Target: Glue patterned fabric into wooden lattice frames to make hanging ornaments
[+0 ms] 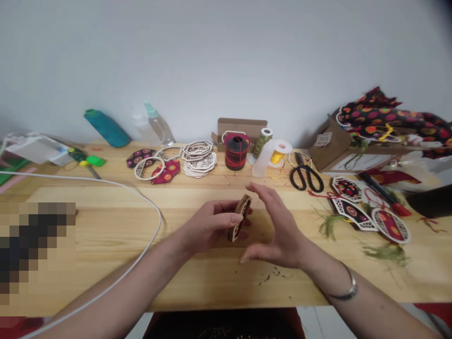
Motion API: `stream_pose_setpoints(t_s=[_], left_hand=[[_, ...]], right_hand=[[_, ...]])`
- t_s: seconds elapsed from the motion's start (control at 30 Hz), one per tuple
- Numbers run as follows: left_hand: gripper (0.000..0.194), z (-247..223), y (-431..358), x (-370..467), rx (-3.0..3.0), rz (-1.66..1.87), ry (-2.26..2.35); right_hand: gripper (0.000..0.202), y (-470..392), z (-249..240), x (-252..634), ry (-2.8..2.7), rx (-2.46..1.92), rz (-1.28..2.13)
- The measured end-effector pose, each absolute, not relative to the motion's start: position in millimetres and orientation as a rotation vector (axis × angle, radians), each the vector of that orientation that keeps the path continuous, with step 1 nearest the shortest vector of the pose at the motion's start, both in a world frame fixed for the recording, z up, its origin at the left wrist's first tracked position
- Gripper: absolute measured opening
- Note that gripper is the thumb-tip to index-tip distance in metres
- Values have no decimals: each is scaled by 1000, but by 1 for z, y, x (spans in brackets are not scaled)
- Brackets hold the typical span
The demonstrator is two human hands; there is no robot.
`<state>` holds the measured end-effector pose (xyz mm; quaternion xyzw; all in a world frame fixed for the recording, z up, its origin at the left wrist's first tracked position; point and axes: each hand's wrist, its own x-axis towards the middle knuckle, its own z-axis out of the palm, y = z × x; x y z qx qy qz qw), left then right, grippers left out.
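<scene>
- Clamped in the left hand [212, 223], above a pale wooden table [106, 221]: one wooden-edged ornament [240, 217].
- Spread wide just beside: the right hand [282, 226].
- Counted behind: one pair of scissors [302, 167], one teal cone [108, 128], two cardboard boxes [321, 155].
- Scattered on the wood: dark scraps [278, 273].
- Beyond: plain grey wall [212, 61].

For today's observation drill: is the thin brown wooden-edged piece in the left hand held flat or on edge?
On edge and tilted: the piece shows mostly its narrow rim, gripped in the left hand.
</scene>
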<state>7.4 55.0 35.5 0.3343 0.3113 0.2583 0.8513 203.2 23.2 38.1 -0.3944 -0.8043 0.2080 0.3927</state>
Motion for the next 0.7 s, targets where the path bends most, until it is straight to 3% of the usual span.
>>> stream_pose_setpoints(t_s=[0.1, 0.43, 0.7], left_hand=[[44, 35, 52, 12, 695, 666, 682], [54, 32, 47, 17, 751, 734, 706], [54, 27, 49, 12, 764, 669, 675]], right_hand=[[116, 20, 34, 195, -2086, -1100, 492], [87, 22, 28, 188, -2078, -1103, 344], [83, 24, 26, 192, -2107, -1039, 213]])
